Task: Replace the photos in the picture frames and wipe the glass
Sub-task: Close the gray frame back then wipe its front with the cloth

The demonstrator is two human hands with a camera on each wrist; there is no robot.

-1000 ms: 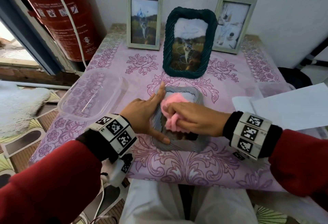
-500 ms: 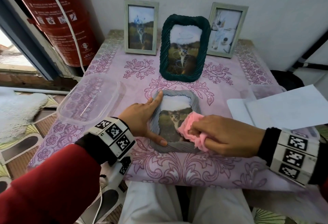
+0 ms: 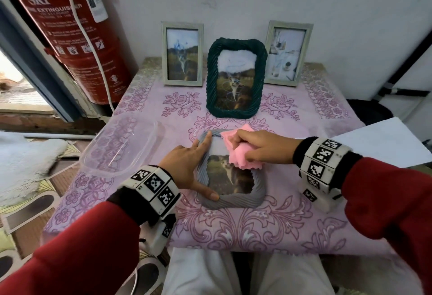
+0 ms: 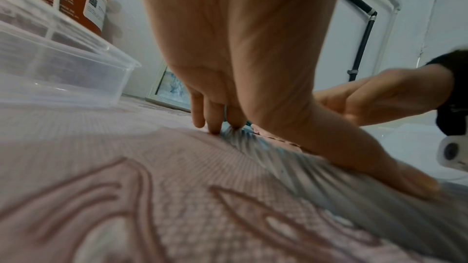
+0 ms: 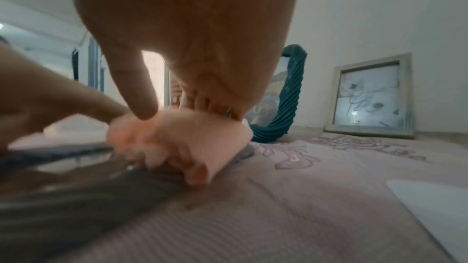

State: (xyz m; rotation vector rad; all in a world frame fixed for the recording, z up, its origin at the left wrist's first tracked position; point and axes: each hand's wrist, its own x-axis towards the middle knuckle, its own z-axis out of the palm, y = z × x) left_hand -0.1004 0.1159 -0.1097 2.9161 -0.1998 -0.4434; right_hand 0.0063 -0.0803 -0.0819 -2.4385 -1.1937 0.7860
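The grey ribbed picture frame (image 3: 230, 173) lies flat on the desk (image 3: 292, 220) between the hands, the left hand (image 3: 187, 166) spread with straight fingers pinning its edge so the right hand (image 3: 259, 148), clutching a bunched pink cloth (image 3: 242, 154), can rub the glass.

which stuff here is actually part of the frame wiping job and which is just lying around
In use:
- grey frame, flat on the table, braced by the left hand
- pink cloth, gripped by the right hand
- green frame and two pale frames, upright behind

Lying about:
- clear plastic container
- white paper
- fire extinguisher
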